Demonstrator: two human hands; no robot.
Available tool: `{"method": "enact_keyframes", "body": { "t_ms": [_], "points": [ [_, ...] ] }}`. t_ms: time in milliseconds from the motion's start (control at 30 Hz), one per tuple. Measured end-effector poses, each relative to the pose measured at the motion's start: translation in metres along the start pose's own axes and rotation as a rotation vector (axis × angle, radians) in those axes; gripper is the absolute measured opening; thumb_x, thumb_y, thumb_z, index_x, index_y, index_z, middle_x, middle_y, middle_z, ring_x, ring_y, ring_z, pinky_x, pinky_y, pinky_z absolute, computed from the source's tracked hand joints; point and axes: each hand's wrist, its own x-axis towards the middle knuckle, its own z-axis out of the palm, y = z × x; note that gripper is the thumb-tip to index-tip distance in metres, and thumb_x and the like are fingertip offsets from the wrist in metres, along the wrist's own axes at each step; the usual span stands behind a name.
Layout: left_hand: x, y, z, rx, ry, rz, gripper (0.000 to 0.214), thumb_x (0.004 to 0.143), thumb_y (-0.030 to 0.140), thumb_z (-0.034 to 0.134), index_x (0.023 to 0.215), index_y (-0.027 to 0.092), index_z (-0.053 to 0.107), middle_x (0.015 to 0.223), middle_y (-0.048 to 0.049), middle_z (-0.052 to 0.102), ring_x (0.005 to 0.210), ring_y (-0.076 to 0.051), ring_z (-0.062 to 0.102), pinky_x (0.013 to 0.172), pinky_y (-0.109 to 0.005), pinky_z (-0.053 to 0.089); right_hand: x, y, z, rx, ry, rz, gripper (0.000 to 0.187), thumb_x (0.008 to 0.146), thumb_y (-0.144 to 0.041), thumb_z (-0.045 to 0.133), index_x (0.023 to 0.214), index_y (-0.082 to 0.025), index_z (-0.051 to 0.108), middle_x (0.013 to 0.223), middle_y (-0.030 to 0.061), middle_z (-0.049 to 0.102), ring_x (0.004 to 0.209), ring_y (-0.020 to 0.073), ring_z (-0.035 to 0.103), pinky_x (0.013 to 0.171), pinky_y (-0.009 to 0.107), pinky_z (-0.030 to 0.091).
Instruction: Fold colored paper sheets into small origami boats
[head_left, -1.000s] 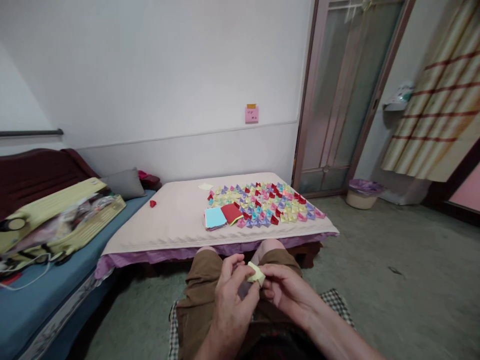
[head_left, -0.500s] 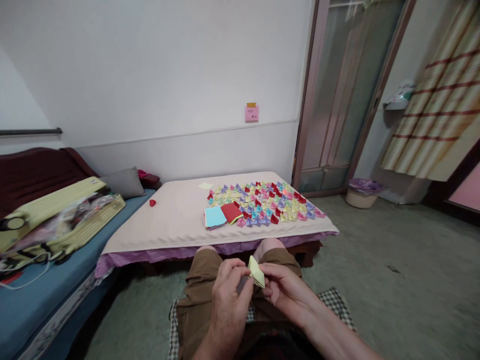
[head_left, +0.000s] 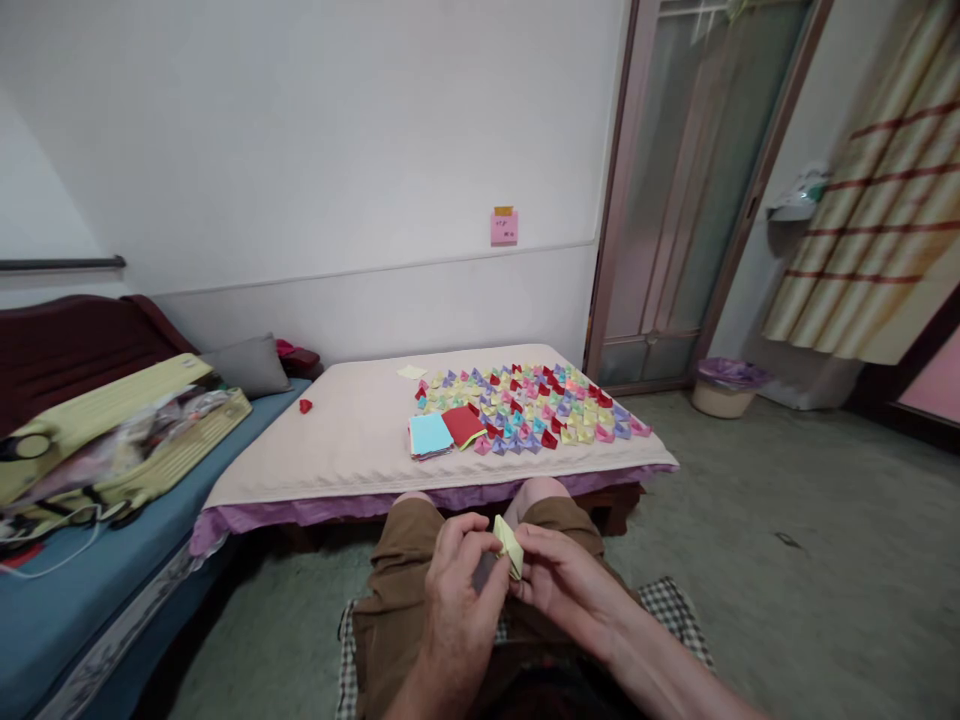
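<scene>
Between my hands, just above my lap, is a small folded piece of pale yellow paper (head_left: 508,546), diamond-shaped as I see it. My left hand (head_left: 465,580) pinches its left edge with thumb and fingertips. From the other side, my right hand (head_left: 559,572) grips its right edge, fingers closed. Beyond my knees, rows of small folded paper boats (head_left: 525,410) in yellow, red, purple, pink and blue cover the right part of the bed. At their near left lie a stack of light blue square paper (head_left: 430,434) and some red paper sheets (head_left: 463,425).
The low bed (head_left: 315,460) has a pale cover. A lone red folded paper (head_left: 305,406) and a yellow sheet (head_left: 411,372) lie on it. An open yellow suitcase (head_left: 202,415) rests on the blue bed at left. A lined bin (head_left: 724,395) stands by the glass door (head_left: 682,200).
The yellow folded paper has shifted slightly left and turned a little, with my right hand moving left along with it. My left hand stays nearly in place.
</scene>
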Motion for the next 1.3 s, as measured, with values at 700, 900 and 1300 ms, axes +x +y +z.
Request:
{"method": "enact_keyframes", "body": {
  "t_ms": [700,900,1300],
  "points": [
    [0.004,0.007,-0.009,0.101,-0.168,-0.031,0.015,0.08,0.01,0.057,0.088,0.021,0.065,0.109,-0.0098,0.06,0.103,-0.024,0.057,0.088,-0.038,0.048,-0.002,-0.001,0.002,-0.029,-0.062,-0.034,0.013,0.065,-0.016,0.075,0.058,-0.014,0.064,0.06,-0.0022,0.059,0.058,0.0096,0.052,0.061,0.024,0.042],
    [0.0,0.002,-0.005,0.207,-0.143,-0.002,0.015,0.081,0.01,0.054,0.088,0.02,0.062,0.111,-0.0098,0.06,0.103,-0.025,0.056,0.088,-0.042,0.046,-0.002,0.003,0.002,0.019,-0.058,-0.01,0.008,0.07,-0.016,0.072,0.066,-0.013,0.066,0.066,0.0009,0.066,0.066,0.0118,0.058,0.072,0.028,0.046],
    [0.007,0.001,-0.006,0.093,0.045,-0.206,0.017,0.076,0.009,0.056,0.062,0.018,0.063,0.089,-0.0061,0.063,0.083,-0.021,0.061,0.075,-0.035,0.047,-0.002,0.007,0.005,-0.105,-0.074,-0.093,0.005,0.069,-0.017,0.072,0.073,-0.015,0.068,0.075,0.002,0.067,0.072,0.0132,0.059,0.073,0.026,0.044]
  ]
}}
